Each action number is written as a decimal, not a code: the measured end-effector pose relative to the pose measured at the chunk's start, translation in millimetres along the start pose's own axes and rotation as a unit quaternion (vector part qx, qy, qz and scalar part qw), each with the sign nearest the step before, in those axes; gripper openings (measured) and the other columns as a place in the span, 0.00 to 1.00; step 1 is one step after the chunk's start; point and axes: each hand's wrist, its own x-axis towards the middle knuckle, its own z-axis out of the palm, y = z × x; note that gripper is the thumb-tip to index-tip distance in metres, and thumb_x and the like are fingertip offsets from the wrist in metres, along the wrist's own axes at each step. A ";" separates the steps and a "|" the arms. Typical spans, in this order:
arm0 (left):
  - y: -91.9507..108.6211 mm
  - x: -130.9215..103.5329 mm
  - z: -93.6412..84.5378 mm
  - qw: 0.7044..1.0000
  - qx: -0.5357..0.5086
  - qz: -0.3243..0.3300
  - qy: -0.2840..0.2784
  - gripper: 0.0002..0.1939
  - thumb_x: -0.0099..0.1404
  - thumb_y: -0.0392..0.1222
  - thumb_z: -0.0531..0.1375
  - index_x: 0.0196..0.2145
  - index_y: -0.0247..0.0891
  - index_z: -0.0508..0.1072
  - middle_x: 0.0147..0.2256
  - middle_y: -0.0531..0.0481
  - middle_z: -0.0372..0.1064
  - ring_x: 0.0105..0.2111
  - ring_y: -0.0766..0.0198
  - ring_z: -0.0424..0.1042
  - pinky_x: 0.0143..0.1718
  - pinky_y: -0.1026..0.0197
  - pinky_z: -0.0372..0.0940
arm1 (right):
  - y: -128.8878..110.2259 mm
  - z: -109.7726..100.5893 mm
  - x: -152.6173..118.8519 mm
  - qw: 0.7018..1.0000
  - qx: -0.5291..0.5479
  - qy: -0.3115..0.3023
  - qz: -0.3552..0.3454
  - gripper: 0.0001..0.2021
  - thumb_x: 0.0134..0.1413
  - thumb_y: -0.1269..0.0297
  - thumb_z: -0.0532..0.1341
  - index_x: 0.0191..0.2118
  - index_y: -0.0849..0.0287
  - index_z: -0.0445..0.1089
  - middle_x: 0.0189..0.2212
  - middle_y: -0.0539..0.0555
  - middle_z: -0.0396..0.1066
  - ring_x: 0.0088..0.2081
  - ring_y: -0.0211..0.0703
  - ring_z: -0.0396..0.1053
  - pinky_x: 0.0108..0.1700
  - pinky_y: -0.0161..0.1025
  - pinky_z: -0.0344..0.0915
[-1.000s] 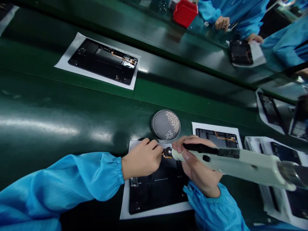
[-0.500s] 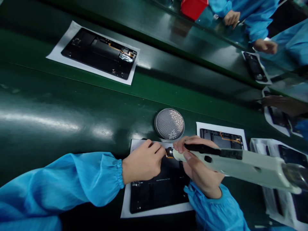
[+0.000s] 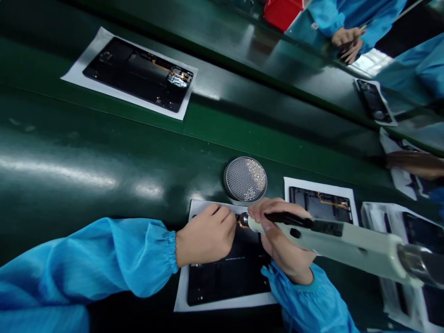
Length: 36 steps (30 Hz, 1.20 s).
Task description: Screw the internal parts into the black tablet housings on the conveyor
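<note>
My right hand (image 3: pixel 286 240) is wrapped round a pale electric screwdriver (image 3: pixel 354 245) with a black lever. The screwdriver lies slanted, its metal tip pointing left at the upper part of a black tablet housing (image 3: pixel 225 280). That housing rests on a white sheet (image 3: pixel 182 291) in front of me. On the housing's upper left, beside the tip, my left hand (image 3: pixel 208 235) has its fingers curled and pressed together; what they hold, if anything, is hidden. Just beyond the hands sits a round grey dish (image 3: pixel 245 179) with a perforated face and many small shiny screws on its right side.
Another opened tablet (image 3: pixel 138 74) lies on white paper at the far left, and one more (image 3: pixel 319 203) lies right of the dish. At the right edge stands a white rack (image 3: pixel 376 212) of dark panels. Across the bench are co-workers' hands (image 3: pixel 347 41) and a red bin (image 3: pixel 282 14).
My hands and the screwdriver have barely moved; the screwdriver's rear end sits slightly lower. Across the bench, a co-worker's hands have come together. The view has shifted slightly.
</note>
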 end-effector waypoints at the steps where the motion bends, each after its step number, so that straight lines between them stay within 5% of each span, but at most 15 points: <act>1: 0.6 -0.4 0.0 1.000 0.000 -0.003 0.004 0.14 0.73 0.32 0.50 0.42 0.25 0.75 0.37 0.37 0.71 0.35 0.54 0.69 0.36 0.51 0.62 | -1.5 -2.0 1.1 1.000 -0.007 0.003 -0.003 0.11 0.53 0.74 0.63 0.41 0.53 0.72 0.34 0.52 0.71 0.37 0.46 0.72 0.39 0.48 0.69; 8: 3.2 -3.3 0.5 1.000 -0.020 -0.017 -0.007 0.16 0.73 0.38 0.53 0.50 0.23 0.73 0.45 0.33 0.71 0.42 0.50 0.69 0.40 0.48 0.62 | -14.0 -5.3 39.1 0.989 0.051 0.127 -0.059 0.11 0.46 0.74 0.65 0.38 0.54 0.75 0.24 0.48 0.69 0.29 0.41 0.68 0.36 0.45 0.69; 21: 2.8 -4.1 -1.6 0.998 -0.043 -0.020 -0.032 0.19 0.70 0.40 0.54 0.52 0.23 0.72 0.49 0.33 0.68 0.45 0.47 0.67 0.44 0.47 0.62 | 0.8 7.8 47.9 0.982 -0.011 0.189 0.011 0.10 0.44 0.66 0.71 0.34 0.57 0.72 0.27 0.49 0.70 0.29 0.42 0.71 0.37 0.46 0.71; 36: 2.8 -5.9 2.4 0.998 -0.053 -0.026 -0.007 0.16 0.69 0.38 0.54 0.49 0.24 0.74 0.46 0.35 0.69 0.43 0.48 0.68 0.42 0.48 0.62 | 1.4 6.8 49.6 0.987 0.016 0.157 -0.003 0.08 0.44 0.70 0.69 0.33 0.58 0.72 0.27 0.49 0.71 0.30 0.42 0.71 0.38 0.46 0.70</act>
